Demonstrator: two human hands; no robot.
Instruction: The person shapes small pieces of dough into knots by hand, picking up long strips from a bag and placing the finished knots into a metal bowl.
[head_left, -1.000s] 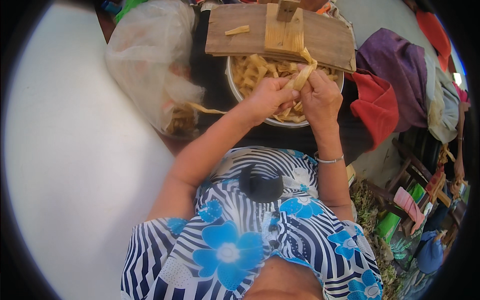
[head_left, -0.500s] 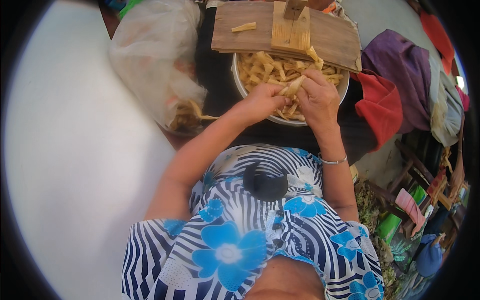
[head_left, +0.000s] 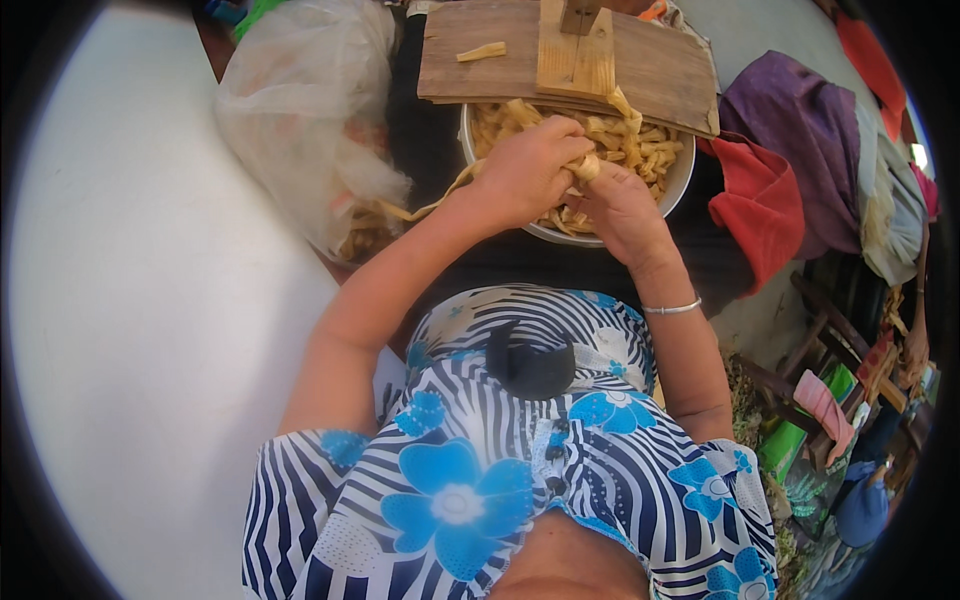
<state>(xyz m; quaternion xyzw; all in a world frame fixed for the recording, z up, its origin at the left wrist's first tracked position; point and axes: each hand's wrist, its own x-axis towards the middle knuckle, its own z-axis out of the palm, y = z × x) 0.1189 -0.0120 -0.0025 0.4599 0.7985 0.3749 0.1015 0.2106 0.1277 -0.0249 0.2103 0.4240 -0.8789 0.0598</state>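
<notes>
The pale yellow strip (head_left: 586, 168), folded into a small bundle, was between your hands, above the middle of the metal bowl (head_left: 683, 180). The fingers of your left hand (head_left: 532, 172) were clamped on it, and those of your right hand (head_left: 628, 210) pinched its other side. Curled pieces (head_left: 655, 160) filled the bowl. A wooden board (head_left: 480, 78) covered its far rim; a plastic bag (head_left: 300, 110) sat to its left.

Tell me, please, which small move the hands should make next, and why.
Perhaps the left hand should gently pull the pale strip snug while the right hand steadies it: both hands have fingertips at its bulging, folded part above the bowl, and that fold seems not yet flat.
</notes>
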